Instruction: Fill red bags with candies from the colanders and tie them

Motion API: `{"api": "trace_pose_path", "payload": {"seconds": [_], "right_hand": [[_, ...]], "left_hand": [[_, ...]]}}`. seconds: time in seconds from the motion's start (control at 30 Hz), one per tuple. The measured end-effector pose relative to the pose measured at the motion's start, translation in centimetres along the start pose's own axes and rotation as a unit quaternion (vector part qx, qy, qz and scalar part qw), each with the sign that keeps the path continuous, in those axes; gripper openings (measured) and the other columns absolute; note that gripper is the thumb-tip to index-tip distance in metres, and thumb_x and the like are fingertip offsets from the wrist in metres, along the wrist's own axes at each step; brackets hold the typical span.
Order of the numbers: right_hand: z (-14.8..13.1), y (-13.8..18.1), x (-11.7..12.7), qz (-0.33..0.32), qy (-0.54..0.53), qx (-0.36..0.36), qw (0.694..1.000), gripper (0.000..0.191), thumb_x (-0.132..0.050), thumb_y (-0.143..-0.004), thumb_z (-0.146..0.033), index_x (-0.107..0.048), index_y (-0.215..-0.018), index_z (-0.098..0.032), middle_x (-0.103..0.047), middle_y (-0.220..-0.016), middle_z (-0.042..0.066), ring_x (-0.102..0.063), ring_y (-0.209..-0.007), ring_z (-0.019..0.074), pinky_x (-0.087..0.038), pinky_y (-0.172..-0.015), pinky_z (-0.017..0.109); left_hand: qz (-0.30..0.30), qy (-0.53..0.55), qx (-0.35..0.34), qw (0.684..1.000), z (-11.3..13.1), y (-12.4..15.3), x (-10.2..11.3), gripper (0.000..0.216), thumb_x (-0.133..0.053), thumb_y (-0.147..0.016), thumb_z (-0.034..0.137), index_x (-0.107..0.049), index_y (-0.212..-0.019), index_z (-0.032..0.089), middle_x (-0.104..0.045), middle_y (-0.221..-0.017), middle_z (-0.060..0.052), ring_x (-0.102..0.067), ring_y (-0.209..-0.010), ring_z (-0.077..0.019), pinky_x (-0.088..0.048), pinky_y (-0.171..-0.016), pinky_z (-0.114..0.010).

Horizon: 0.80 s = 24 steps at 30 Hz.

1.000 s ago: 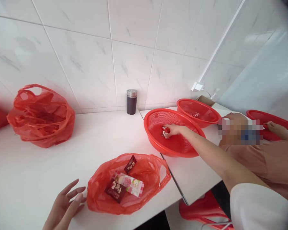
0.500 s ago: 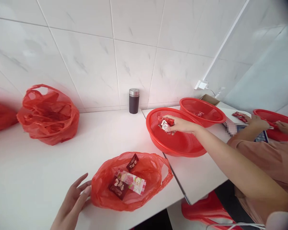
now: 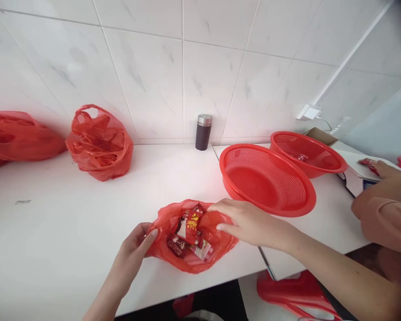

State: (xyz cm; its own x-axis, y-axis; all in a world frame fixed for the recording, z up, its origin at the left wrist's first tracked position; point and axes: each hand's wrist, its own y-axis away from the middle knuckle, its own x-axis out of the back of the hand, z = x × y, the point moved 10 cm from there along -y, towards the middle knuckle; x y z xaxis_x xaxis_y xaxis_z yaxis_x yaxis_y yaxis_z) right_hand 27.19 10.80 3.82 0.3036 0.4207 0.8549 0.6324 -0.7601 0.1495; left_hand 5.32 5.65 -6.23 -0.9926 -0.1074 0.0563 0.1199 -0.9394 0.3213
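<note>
On the white table stands a red plastic bag (image 3: 194, 266) with its mouth spread upward. Inside lie several small snack packets: a red one with yellow lettering (image 3: 190, 224), dark maroon ones, and a pink-and-white one (image 3: 202, 250). My left hand (image 3: 137, 245) pinches the bag's left rim between thumb and fingers. Over the bag's right side reaches my right hand (image 3: 242, 223), thumb and fingers apart with nothing between them; its fingertips are close to the packets. Just behind it is a red perforated basket (image 3: 267, 178).
A second red basket (image 3: 309, 154) with a packet in it stands behind the first. A dark tumbler (image 3: 203, 132) is by the wall. Knotted-looking red bags (image 3: 100, 145) sit at the left. At the right, another person's hand (image 3: 387, 169) holds a red packet.
My right hand has moved from the basket to the bag and let go of the packets, which now lie inside. My left hand has closed on the bag's rim. The view has shifted left.
</note>
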Motion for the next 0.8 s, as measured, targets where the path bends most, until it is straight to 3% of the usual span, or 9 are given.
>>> {"api": "trace_pose_path", "payload": {"seconds": [0.1,0.17,0.23,0.33,0.43,0.5,0.6,0.67,0.8], "right_hand": [[1.1,2.3,1.5,0.084,0.038,-0.02,0.996,0.036,-0.053,-0.09,-0.029,-0.059,-0.125,-0.029,-0.059,-0.128,0.006,-0.056,-0.116,0.0242,-0.047,-0.097,0.041],[2.5,4.1,1.2,0.119,0.056,-0.06,0.99,0.038,-0.053,-0.089,-0.033,-0.058,-0.126,-0.029,-0.057,-0.132,0.007,-0.054,-0.12,0.0268,-0.047,-0.097,0.044],[4.4,5.6,-0.3,0.111,0.036,-0.113,0.987,0.044,-0.053,-0.089,-0.038,-0.054,-0.131,-0.03,-0.059,-0.13,0.008,-0.058,-0.115,0.0279,-0.048,-0.094,0.046],[6.3,6.2,-3.2,0.065,-0.051,-0.161,0.984,0.043,-0.052,-0.089,-0.044,-0.053,-0.131,-0.032,-0.067,-0.115,0.006,-0.065,-0.098,0.0244,-0.053,-0.084,0.04],[5.9,5.3,-3.2,0.075,-0.109,-0.143,0.981,0.03,-0.05,-0.09,-0.042,-0.061,-0.115,-0.031,-0.068,-0.112,0.003,-0.066,-0.094,0.0207,-0.052,-0.082,0.035],[5.1,4.6,-1.6,0.105,-0.12,-0.128,0.979,0.026,-0.05,-0.09,-0.042,-0.063,-0.109,-0.029,-0.068,-0.112,0.002,-0.066,-0.092,0.019,-0.051,-0.083,0.035],[3.9,3.9,0.7,0.138,-0.122,-0.117,0.976,0.027,-0.051,-0.09,-0.043,-0.062,-0.109,-0.028,-0.069,-0.106,0.002,-0.066,-0.088,0.0179,-0.05,-0.083,0.034],[3.0,3.4,1.0,0.126,-0.114,-0.103,0.98,0.027,-0.052,-0.089,-0.041,-0.063,-0.11,-0.027,-0.069,-0.102,0.002,-0.065,-0.087,0.0178,-0.05,-0.082,0.035],[2.0,2.6,-0.4,0.086,-0.122,-0.075,0.986,0.023,-0.054,-0.089,-0.039,-0.066,-0.105,-0.026,-0.069,-0.098,0.002,-0.064,-0.086,0.018,-0.05,-0.08,0.035]], "left_hand": [[0.025,-0.031,-0.008,0.999,0.1,0.4,1.2,0.039,-0.056,-0.079,0.06,-0.055,-0.094,0.025,-0.065,-0.108,-0.006,-0.064,-0.088,-0.0228,-0.057,-0.074,-0.038],[0.033,-0.041,0.001,0.999,-0.4,0.3,1.9,0.04,-0.052,-0.081,0.063,-0.054,-0.099,0.027,-0.059,-0.122,-0.006,-0.063,-0.096,-0.0237,-0.057,-0.075,-0.037],[0.019,-0.024,0.021,0.999,-1.2,-0.1,2.2,0.041,-0.047,-0.083,0.064,-0.054,-0.1,0.027,-0.057,-0.125,-0.005,-0.062,-0.098,-0.0232,-0.056,-0.076,-0.037],[-0.029,0.024,0.044,0.998,-2.1,-1.0,1.7,0.036,-0.049,-0.085,0.059,-0.051,-0.092,0.024,-0.065,-0.102,-0.005,-0.063,-0.08,-0.0193,-0.053,-0.075,-0.036],[-0.094,0.053,0.039,0.993,-1.8,-1.5,0.5,0.028,-0.063,-0.082,0.044,-0.049,-0.095,0.024,-0.066,-0.084,-0.001,-0.061,-0.068,-0.0166,-0.051,-0.073,-0.035],[-0.122,0.053,0.021,0.991,-1.1,-1.5,0.0,0.034,-0.067,-0.08,0.038,-0.049,-0.105,0.025,-0.068,-0.089,-0.003,-0.061,-0.069,-0.0163,-0.051,-0.073,-0.035],[-0.077,0.008,0.003,0.997,-0.1,-1.6,1.0,0.046,-0.065,-0.08,0.047,-0.048,-0.118,0.026,-0.062,-0.119,-0.01,-0.064,-0.09,-0.0204,-0.052,-0.08,-0.036],[-0.05,-0.036,0.024,0.998,-0.4,-1.5,1.4,0.056,-0.061,-0.081,0.055,-0.045,-0.127,0.027,-0.054,-0.134,-0.013,-0.062,-0.106,-0.0242,-0.052,-0.083,-0.037],[-0.149,-0.027,0.065,0.986,-1.4,-1.1,-1.2,0.06,-0.057,-0.083,0.055,-0.047,-0.133,0.024,-0.066,-0.118,-0.011,-0.066,-0.099,-0.0242,-0.053,-0.082,-0.038]]}}
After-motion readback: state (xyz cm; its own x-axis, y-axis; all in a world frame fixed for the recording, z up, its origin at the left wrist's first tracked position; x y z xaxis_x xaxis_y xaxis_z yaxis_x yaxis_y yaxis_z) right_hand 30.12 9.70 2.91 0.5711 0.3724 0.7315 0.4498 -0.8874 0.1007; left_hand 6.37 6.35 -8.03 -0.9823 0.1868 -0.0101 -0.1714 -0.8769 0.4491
